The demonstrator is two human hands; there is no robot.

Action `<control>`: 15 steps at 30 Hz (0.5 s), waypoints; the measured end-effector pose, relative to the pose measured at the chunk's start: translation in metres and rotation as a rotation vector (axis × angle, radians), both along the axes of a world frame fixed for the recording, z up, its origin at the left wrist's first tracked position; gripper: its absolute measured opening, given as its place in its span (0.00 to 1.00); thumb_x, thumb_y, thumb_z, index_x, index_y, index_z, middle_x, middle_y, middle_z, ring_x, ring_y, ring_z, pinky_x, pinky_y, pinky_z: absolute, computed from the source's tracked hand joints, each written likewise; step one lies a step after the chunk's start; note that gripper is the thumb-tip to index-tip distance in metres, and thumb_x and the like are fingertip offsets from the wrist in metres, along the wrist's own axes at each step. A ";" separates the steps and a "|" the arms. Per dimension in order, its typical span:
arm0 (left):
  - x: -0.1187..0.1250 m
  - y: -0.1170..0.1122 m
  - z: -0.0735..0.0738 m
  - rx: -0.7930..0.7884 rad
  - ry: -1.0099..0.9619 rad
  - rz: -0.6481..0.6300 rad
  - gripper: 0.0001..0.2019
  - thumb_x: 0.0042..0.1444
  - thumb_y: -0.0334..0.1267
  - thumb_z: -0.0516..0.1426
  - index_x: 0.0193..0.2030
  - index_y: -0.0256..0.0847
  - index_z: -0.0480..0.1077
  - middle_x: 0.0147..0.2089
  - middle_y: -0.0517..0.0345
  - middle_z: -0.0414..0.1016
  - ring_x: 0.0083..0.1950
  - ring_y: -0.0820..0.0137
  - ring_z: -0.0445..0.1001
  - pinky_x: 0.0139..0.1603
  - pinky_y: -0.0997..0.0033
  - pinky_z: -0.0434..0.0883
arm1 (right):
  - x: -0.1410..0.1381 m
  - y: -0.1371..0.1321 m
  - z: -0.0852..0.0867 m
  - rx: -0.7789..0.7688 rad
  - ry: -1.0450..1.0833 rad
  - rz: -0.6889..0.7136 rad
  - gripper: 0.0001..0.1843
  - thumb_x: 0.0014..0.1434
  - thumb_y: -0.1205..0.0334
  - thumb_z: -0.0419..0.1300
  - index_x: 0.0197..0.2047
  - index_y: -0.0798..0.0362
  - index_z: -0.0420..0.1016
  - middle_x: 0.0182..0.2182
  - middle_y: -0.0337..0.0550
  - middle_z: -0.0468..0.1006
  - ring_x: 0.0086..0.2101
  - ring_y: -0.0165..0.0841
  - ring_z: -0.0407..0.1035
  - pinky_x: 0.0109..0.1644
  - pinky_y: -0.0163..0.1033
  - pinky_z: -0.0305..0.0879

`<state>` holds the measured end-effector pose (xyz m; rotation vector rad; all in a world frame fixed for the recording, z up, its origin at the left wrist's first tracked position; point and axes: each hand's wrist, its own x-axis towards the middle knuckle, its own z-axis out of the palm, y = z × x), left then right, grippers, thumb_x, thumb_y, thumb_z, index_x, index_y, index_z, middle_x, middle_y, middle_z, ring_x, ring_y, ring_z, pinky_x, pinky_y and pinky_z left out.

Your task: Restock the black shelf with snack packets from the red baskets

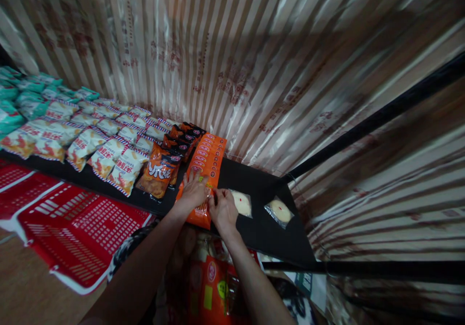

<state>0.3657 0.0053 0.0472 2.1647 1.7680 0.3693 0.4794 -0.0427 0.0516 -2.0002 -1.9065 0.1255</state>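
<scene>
My left hand (194,192) lies flat, fingers stretched out, on the front orange snack packet (201,213) of a row of overlapping orange packets (209,156) on a black shelf (261,228). My right hand (222,208) is beside it with the fingers pinched at that packet's right edge. Just right of this hand a clear packet with a pale round cake (242,203) lies flat. A second such clear packet (279,212) sits further right.
Left of the orange row stand dark orange bags (160,172), then rows of white and blue striped snack bags (109,155) and teal bags (22,97). Red plastic baskets (72,228) lie below the shelf. A striped curtain (254,63) backs it. More orange packets (210,291) are below my arms.
</scene>
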 end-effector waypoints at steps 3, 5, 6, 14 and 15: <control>0.000 0.000 0.000 0.009 -0.005 0.005 0.23 0.57 0.42 0.48 0.60 0.46 0.59 0.69 0.51 0.46 0.69 0.53 0.37 0.64 0.46 0.44 | 0.000 0.010 -0.004 0.089 0.004 0.098 0.19 0.58 0.64 0.48 0.50 0.56 0.71 0.51 0.53 0.68 0.50 0.40 0.62 0.53 0.44 0.61; 0.000 0.000 0.000 0.000 -0.006 0.002 0.23 0.57 0.43 0.48 0.60 0.46 0.60 0.68 0.50 0.47 0.69 0.54 0.38 0.64 0.46 0.44 | 0.002 0.022 -0.009 0.130 0.041 0.163 0.22 0.58 0.65 0.47 0.53 0.58 0.69 0.55 0.53 0.65 0.54 0.40 0.58 0.58 0.45 0.57; -0.001 0.000 0.000 -0.002 -0.006 -0.002 0.22 0.58 0.42 0.48 0.60 0.45 0.60 0.68 0.50 0.47 0.69 0.54 0.39 0.64 0.46 0.44 | 0.004 0.028 -0.013 0.144 0.059 0.195 0.23 0.58 0.66 0.46 0.55 0.58 0.67 0.56 0.52 0.65 0.56 0.40 0.56 0.59 0.46 0.55; 0.001 -0.001 0.003 0.001 0.008 -0.004 0.22 0.57 0.39 0.47 0.60 0.44 0.59 0.68 0.49 0.48 0.69 0.54 0.40 0.64 0.46 0.44 | 0.011 0.062 -0.029 0.105 0.198 0.290 0.26 0.63 0.59 0.38 0.61 0.59 0.58 0.59 0.50 0.62 0.60 0.36 0.51 0.64 0.49 0.46; 0.001 -0.001 0.003 0.001 0.004 -0.005 0.22 0.57 0.39 0.47 0.60 0.44 0.59 0.68 0.49 0.48 0.69 0.53 0.40 0.64 0.46 0.44 | 0.011 0.064 -0.029 0.097 0.222 0.285 0.26 0.64 0.58 0.37 0.61 0.59 0.58 0.58 0.51 0.63 0.60 0.35 0.52 0.64 0.49 0.45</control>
